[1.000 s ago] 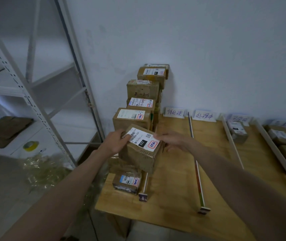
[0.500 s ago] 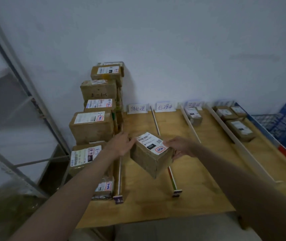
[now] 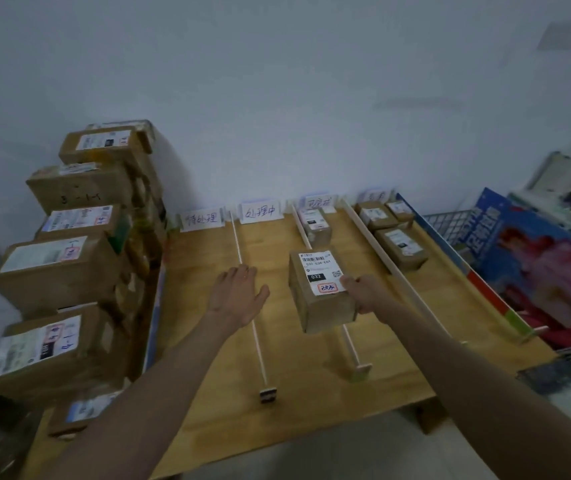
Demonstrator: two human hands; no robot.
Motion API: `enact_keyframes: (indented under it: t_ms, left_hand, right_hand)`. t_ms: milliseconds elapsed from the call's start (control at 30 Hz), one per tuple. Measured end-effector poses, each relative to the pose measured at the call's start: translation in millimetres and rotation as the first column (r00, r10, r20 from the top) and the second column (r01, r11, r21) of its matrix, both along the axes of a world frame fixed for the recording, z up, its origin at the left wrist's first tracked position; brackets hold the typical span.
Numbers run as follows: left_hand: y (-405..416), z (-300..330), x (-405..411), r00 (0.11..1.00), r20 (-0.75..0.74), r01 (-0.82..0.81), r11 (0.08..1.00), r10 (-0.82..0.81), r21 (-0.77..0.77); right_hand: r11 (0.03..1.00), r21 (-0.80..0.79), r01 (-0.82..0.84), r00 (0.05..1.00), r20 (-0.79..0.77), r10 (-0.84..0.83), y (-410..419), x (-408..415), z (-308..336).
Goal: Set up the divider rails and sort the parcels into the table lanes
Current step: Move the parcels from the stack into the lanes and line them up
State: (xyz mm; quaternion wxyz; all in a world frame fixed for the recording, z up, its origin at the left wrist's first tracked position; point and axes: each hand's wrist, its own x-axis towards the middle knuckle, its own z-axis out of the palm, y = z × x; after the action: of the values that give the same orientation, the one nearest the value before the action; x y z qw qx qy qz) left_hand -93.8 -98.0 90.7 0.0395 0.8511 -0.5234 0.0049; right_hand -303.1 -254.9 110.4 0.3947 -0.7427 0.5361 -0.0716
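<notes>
A person's right hand [image 3: 363, 294] grips a small brown cardboard parcel [image 3: 318, 291] by its near right edge, fingers curled around it, above a thin divider rail [image 3: 348, 337] on the pale wooden surface [image 3: 312, 386]. The left hand [image 3: 239, 294] hovers palm down, fingers relaxed and loosely spread, holding nothing. Taller cardboard boxes [image 3: 69, 265] with white labels stand stacked at left.
</notes>
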Motion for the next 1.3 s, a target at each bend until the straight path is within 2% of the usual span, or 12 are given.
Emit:
enact_keyframes:
  t_ms: [300,567,733,900,1300]
  left_hand:
    - [-105,-21,-102,0.995,-0.049,-0.080,0.995,0.082,0.052]
    - [-168,-28,-126,0.990,-0.025,-0.136,0.987,0.138,0.091]
    - [-214,-33,-110,0.986,-0.033,-0.162,0.982,0.166,0.096]
    - [-271,-46,-79,0.977,-0.060,-0.197,0.975,0.204,0.104]
    - [-400,-97,16,0.944,-0.167,-0.263,0.955,0.283,0.134]
  right_hand:
    - [1.000,0.026,0.003,1.000,0.010,-0.004,-122,-91,-22]
    - [0.999,0.017,-0.027,1.000,0.005,0.027,-207,-105,-42]
    - [0.999,0.006,-0.040,0.999,0.036,0.040,-256,-84,-48]
    - [0.998,-0.027,-0.063,0.997,-0.039,0.061,-314,-44,-60]
    - [0.995,0.071,-0.076,0.995,-0.057,0.080,-455,86,-123]
